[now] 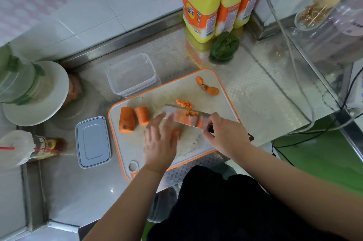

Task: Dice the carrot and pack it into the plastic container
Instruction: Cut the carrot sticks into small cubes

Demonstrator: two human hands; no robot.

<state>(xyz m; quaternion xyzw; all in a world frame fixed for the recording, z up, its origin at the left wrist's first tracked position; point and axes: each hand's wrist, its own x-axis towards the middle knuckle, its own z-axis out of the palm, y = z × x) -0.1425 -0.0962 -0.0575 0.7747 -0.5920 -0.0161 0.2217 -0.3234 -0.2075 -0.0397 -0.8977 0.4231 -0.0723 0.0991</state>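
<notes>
On the orange-rimmed cutting board [208,83] my left hand [160,140] presses with fairly straight fingers on a carrot piece [176,132] that is mostly hidden under it. My right hand [224,132] grips the handle of a cleaver [182,116], whose blade lies beside my left fingers. A small pile of diced carrot [185,105] sits just beyond the blade. Two thick carrot chunks [133,119] lie at the board's left. Carrot end scraps [208,86] rest at its far right corner. The clear plastic container [131,75] stands empty behind the board.
A grey lid [93,141] lies left of the board. Yellow detergent jugs [212,1] and a green vegetable [225,46] stand at the back. A white plate with a clear jar [35,91] and a bottle [45,147] are at left. Cables [298,76] run along the right.
</notes>
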